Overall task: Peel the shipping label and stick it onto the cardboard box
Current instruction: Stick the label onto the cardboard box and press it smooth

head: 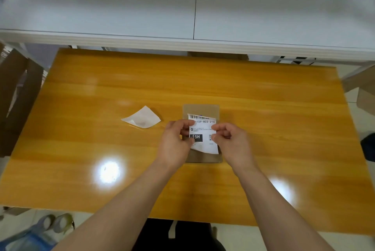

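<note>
label (203, 131): held over the cardboard box (201, 109)
left hand (176, 139): grip pinching label's left edge
right hand (231, 140): grip pinching right edge
backing paper (142, 119): lying on tabletop (101, 92)

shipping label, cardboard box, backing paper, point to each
shipping label (203, 135): head view, printed middle
cardboard box (200, 109): head view, bare far strip
backing paper (142, 119): head view, centre of sheet

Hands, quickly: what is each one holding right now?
Left hand: pinches the shipping label at its left edge.
Right hand: pinches its right edge.
</note>
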Tool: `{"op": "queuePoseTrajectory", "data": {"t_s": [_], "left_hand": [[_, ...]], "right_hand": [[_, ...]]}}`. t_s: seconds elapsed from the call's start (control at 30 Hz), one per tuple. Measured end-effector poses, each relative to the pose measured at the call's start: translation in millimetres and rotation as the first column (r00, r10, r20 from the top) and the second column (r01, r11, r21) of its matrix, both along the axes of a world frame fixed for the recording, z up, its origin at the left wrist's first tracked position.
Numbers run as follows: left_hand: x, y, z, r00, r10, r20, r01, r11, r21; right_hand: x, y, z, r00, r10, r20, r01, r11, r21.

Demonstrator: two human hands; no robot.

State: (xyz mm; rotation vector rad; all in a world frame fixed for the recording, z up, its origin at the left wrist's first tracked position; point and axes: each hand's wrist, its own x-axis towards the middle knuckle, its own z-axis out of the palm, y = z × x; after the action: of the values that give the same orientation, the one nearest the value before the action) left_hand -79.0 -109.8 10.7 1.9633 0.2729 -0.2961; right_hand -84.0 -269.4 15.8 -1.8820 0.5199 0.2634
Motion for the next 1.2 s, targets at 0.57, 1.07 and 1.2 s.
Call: {"op": "queuePoseTrajectory", "data": {"t_s": [0.57,1.07,1.2], "left_hand": [[0.0,4.6,-0.2,0.999,-0.037,0.021,0.036,0.998,0.054],[4.0,4.1,-1.6,0.999,-0.032,0.030,0.030,0.997,0.069],[4.9,4.3,-2.2,0.999,-0.019,0.038,0.016,0.998,0.060]], "right_hand": [[-2.2,4.0,-3.2,0.997,0.066,-0.031,-0.070,0.987,-0.147],[-3.1,8.0,-3.1,0.998,0.065,-0.016,-0.067,0.974,-0.215],[-4.1,7.8,-3.8,0.998,0.055,-0.017,-0.058,0.975,-0.217]]}}
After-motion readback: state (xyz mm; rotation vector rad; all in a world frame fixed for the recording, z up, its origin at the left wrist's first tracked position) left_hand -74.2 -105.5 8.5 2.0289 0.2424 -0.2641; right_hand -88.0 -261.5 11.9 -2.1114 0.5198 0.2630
